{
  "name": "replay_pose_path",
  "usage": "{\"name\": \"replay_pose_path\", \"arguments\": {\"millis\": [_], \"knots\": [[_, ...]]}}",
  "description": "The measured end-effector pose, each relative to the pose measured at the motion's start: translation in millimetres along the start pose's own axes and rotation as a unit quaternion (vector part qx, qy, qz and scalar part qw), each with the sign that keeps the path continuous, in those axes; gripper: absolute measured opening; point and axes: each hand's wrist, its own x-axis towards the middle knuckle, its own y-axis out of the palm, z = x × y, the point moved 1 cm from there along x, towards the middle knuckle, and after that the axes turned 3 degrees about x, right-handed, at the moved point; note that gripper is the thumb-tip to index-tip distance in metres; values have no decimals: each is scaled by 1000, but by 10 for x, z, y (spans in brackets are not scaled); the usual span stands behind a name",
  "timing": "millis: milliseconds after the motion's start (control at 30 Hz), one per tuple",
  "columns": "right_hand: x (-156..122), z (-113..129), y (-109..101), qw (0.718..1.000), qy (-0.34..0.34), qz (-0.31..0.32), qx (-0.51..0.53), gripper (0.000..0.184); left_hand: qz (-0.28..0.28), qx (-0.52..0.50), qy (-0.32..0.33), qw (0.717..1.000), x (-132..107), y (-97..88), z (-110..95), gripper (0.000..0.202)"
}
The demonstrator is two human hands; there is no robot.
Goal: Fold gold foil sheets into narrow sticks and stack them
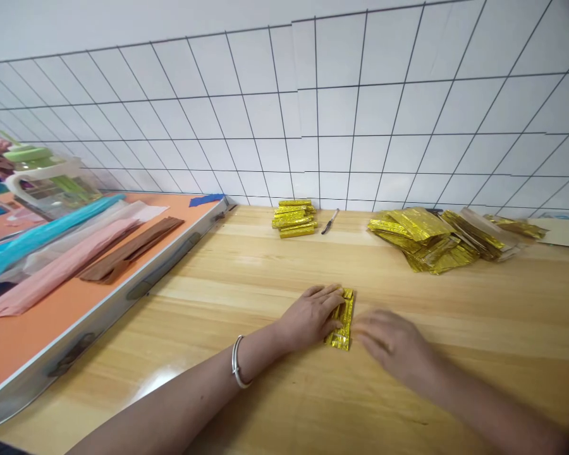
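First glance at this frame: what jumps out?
Shiny gold foil dominates: a small folded gold foil packet lies mid light wooden table, pressed by the left hand, with the blurred right hand beside it. Behind, a neat stack of folded gold foil pieces sits near the white tiled wall, and a loose heap of gold foil sheets spreads at right. At left, an orange board carries long pink, brown and blue paper strips.

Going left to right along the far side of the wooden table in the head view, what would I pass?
stack of folded gold foil → small slim tool → loose pile of gold foil sheets → tan sheet
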Motion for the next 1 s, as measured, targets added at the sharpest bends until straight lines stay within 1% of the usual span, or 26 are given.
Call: {"name": "replay_pose_path", "arguments": {"millis": [33,67,133,200,267,433,600,667,800,933,1000], "knots": [[67,-159,-40,999,31,-29,-9,23,9,-10,21,1000,66,-17,42,44],[134,-311,-70,997,60,-45,-18,25,19,-18,40,999,136,-36,79,44],[251,-564,-99,995,89,-48,-22,29,34,-32,66,997,265,-69,127,44],[328,-731,-90,993,103,-52,-14,29,44,-41,78,995,343,-90,143,44],[365,-814,-57,992,109,-57,-1,27,45,-43,82,995,363,-96,139,44],[394,-825,8,992,107,-66,31,24,55,-34,78,995,316,-83,133,43],[429,-771,28,989,132,-68,-3,15,63,-33,75,995,321,-87,154,44],[421,-736,36,988,133,-69,-32,14,62,-38,77,994,325,-87,156,44],[377,-677,32,986,106,-70,-107,16,59,-41,77,994,318,-76,157,43],[362,-670,11,984,72,-35,-160,18,60,-38,78,994,313,-58,162,44],[368,-669,-12,976,55,-20,-210,17,59,-36,82,994,313,-50,167,46]]}}
